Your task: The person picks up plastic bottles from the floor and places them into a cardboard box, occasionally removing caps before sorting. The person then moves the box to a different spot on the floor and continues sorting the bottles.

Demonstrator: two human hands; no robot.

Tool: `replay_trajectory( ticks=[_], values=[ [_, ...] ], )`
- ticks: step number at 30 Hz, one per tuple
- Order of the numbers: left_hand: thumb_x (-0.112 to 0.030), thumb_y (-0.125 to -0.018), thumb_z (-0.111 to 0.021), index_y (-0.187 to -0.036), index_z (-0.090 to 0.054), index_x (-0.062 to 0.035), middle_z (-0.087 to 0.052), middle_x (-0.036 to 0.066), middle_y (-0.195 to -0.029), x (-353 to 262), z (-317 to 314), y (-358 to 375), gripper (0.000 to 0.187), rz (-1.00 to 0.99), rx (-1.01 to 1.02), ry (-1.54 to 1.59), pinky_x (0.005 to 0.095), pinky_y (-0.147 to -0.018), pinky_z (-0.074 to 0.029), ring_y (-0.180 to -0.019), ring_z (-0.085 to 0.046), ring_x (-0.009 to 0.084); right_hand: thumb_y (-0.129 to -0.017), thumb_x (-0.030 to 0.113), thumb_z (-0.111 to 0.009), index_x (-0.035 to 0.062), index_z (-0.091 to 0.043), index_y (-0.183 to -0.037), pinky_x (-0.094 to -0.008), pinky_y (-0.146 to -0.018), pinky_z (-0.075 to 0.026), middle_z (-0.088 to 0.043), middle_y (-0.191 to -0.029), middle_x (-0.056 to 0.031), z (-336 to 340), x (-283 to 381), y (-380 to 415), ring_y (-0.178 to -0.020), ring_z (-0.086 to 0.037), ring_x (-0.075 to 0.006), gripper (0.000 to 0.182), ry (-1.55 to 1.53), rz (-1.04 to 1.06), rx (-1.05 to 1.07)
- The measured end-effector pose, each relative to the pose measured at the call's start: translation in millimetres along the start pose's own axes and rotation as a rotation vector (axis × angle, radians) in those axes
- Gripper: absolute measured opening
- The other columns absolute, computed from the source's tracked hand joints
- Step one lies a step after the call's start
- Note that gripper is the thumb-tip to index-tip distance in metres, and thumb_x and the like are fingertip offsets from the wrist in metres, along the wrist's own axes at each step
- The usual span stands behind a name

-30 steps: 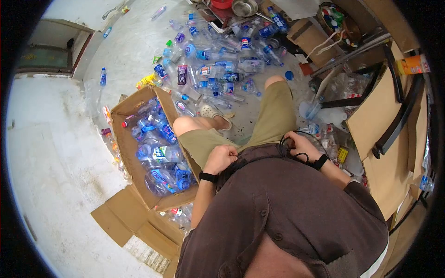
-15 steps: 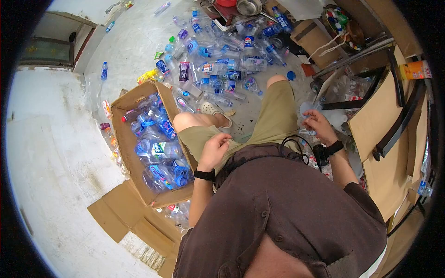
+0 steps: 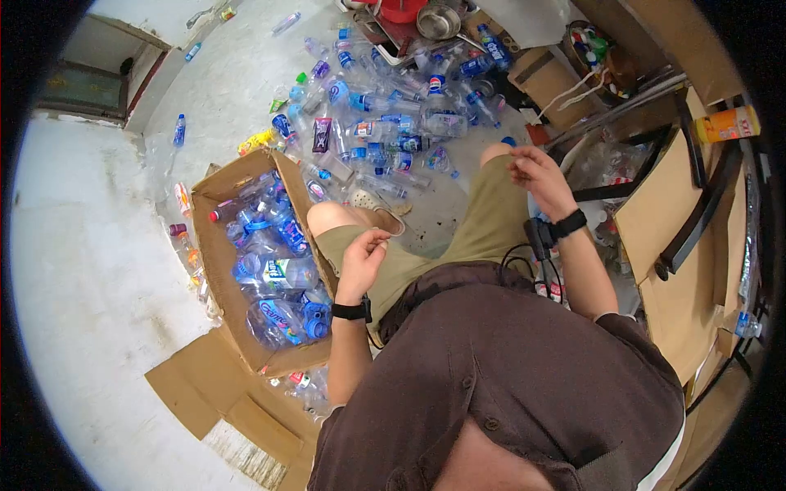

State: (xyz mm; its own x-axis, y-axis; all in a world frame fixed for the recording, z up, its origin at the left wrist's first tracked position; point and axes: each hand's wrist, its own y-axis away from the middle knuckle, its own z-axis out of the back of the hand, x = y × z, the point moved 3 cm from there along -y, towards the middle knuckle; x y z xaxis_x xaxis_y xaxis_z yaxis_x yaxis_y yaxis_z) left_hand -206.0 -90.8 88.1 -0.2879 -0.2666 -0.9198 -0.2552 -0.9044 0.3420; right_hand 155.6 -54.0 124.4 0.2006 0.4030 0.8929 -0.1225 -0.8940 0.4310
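Box rim point(image 3: 296, 192) runs near left hand point(image 3: 363, 263); floor point(image 3: 431, 219) shows between knees point(image 3: 329, 216).

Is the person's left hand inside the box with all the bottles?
No, the left hand is outside the cardboard box, in front of the olive shorts.

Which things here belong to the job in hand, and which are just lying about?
Likely part of the job:
- left hand and right hand
- open cardboard box
- plastic bottles inside it
- loose bottles on the floor

Apparently just lying about:
- metal saucepan
- flattened cardboard
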Motion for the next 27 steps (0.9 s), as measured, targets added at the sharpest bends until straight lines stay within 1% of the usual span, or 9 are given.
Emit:
replay_trajectory(
  ticks=[5,10,15,17,20,22,24,26,27],
  values=[
    [-0.006,-0.086,-0.054,-0.101,-0.061,-0.0004,-0.060,0.001,-0.082,-14,5,-27,0.017,-0.058,-0.001,0.092,0.0226,-0.067,-0.044,-0.072,-0.054,0.0079,-0.089,0.010,-0.052,0.0039,-0.054,-0.105,-0.0294,-0.070,-0.048,-0.062,-0.090,-0.0066,-48,-14,-38,-0.077,-0.057,-0.0149,0.017,-0.243,-0.118,0.147],
    [-0.008,-0.086,-0.054,-0.105,-0.060,0.0005,-0.061,0.002,-0.088,-25,-10,-82,0.022,-0.194,0.116,0.128,0.0238,-0.072,-0.043,-0.078,-0.053,0.0087,-0.089,0.010,-0.053,0.0061,-0.055,-0.103,-0.0304,-0.074,-0.048,-0.061,-0.090,-0.0053,-85,-29,-68,-0.078,-0.056,-0.0152,0.015,-0.232,-0.207,0.310],
    [-0.009,-0.082,-0.057,-0.102,-0.062,-0.0013,-0.063,0.003,-0.087,-30,-25,-147,0.022,-0.110,0.141,-0.003,0.0251,-0.069,-0.046,-0.076,-0.056,0.0102,-0.088,0.009,-0.052,0.0054,-0.057,-0.098,-0.0315,-0.070,-0.048,-0.061,-0.087,-0.0054,-90,-55,-107,-0.072,-0.056,-0.0148,0.011,-0.372,-0.400,0.197],
    [-0.011,-0.081,-0.059,-0.103,-0.062,-0.0017,-0.063,0.003,-0.085,-21,-31,-181,0.024,-0.038,0.277,0.199,0.0260,-0.068,-0.045,-0.075,-0.056,0.0104,-0.088,0.010,-0.052,0.0056,-0.057,-0.097,-0.0317,-0.071,-0.048,-0.061,-0.087,-0.0052,-87,-67,-134,-0.072,-0.055,-0.0149,0.011,-0.399,-0.467,0.168],
    [-0.011,-0.080,-0.060,-0.103,-0.062,-0.0031,-0.062,0.002,-0.084,-34,-8,-247,0.024,-0.029,0.381,0.258,0.0247,-0.065,-0.044,-0.073,-0.056,0.0104,-0.088,0.010,-0.053,0.0056,-0.057,-0.096,-0.0324,-0.072,-0.048,-0.060,-0.085,-0.0054,-86,-77,-186,-0.072,-0.055,-0.0153,0.010,-0.493,-0.578,0.144],
    [-0.010,-0.080,-0.058,-0.102,-0.062,-0.0028,-0.061,0.001,-0.082,-60,38,-303,0.024,-0.064,0.234,0.261,0.0230,-0.064,-0.043,-0.071,-0.055,0.0100,-0.087,0.010,-0.053,0.0054,-0.057,-0.095,-0.0327,-0.072,-0.048,-0.060,-0.085,-0.0056,-86,-84,-230,-0.073,-0.055,-0.0155,0.010,-0.570,-0.638,0.142],
    [-0.010,-0.079,-0.057,-0.101,-0.062,-0.0016,-0.061,0.001,-0.079,-60,85,-372,0.024,-0.096,-0.018,0.369,0.0222,-0.063,-0.042,-0.070,-0.054,0.0101,-0.086,0.008,-0.054,0.0038,-0.058,-0.097,-0.0321,-0.072,-0.048,-0.061,-0.085,-0.0039,-89,-90,-274,-0.073,-0.054,-0.0148,0.012,-0.692,-0.540,0.254],
    [-0.010,-0.079,-0.055,-0.099,-0.062,-0.0004,-0.060,0.002,-0.077,-67,111,-410,0.024,-0.055,-0.315,0.245,0.0233,-0.060,-0.043,-0.068,-0.054,0.0103,-0.087,0.008,-0.053,0.0040,-0.057,-0.095,-0.0315,-0.070,-0.048,-0.061,-0.084,-0.0035,-100,-95,-296,-0.070,-0.054,-0.0147,0.010,-0.807,-0.516,0.184],
    [-0.011,-0.079,-0.056,-0.101,-0.061,-0.0021,-0.060,0.003,-0.081,-44,114,-430,0.024,0.008,-0.304,0.148,0.0246,-0.062,-0.043,-0.069,-0.055,0.0106,-0.087,0.009,-0.053,0.0043,-0.057,-0.092,-0.0311,-0.069,-0.049,-0.060,-0.083,-0.0040,-103,-99,-300,-0.070,-0.054,-0.0152,0.008,-0.841,-0.551,0.110]
  ],
)
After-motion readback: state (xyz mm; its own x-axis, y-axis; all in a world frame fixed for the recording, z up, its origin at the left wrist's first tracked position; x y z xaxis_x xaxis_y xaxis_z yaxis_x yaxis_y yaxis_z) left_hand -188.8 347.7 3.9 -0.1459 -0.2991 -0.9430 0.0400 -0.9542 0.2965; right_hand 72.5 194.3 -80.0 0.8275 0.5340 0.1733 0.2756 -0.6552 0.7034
